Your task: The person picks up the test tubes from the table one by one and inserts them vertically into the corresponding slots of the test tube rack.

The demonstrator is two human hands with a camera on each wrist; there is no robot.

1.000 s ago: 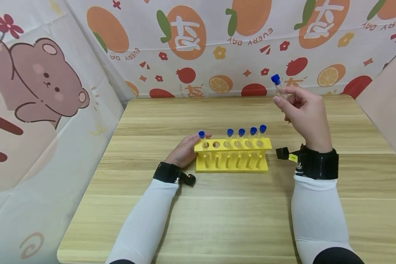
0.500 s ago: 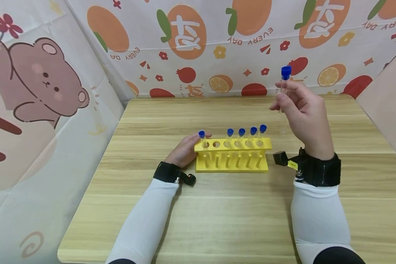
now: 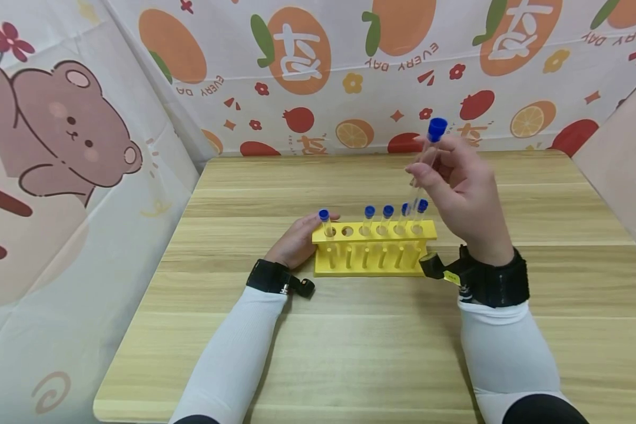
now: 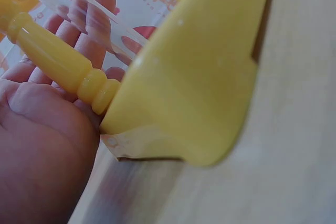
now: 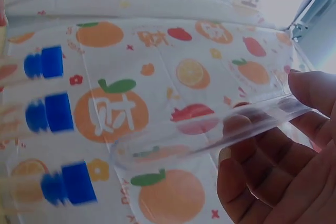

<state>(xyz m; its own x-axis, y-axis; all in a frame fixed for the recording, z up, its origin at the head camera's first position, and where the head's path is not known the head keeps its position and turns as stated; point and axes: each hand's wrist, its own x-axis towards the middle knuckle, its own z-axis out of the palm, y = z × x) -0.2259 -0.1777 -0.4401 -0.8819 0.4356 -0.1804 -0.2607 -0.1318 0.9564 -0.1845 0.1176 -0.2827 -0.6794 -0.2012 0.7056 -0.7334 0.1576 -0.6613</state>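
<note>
On the wooden table [image 3: 350,353], a yellow rack [image 3: 373,247] is steadied by the left hand's [image 3: 297,241] relaxed fingers; a blue-capped test tube [image 3: 426,159] is pinched by the right hand [image 3: 463,188].

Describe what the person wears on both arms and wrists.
Both arms are covered by long white sleeves, with a dark layer showing near the elbows. The left hand and right hand are bare. Each wrist carries a black strap with a small black camera unit; the right one has a yellow tag.

Pale wooden table [image 3: 350,353] before fruit-print cloth walls [image 3: 350,70]
</note>
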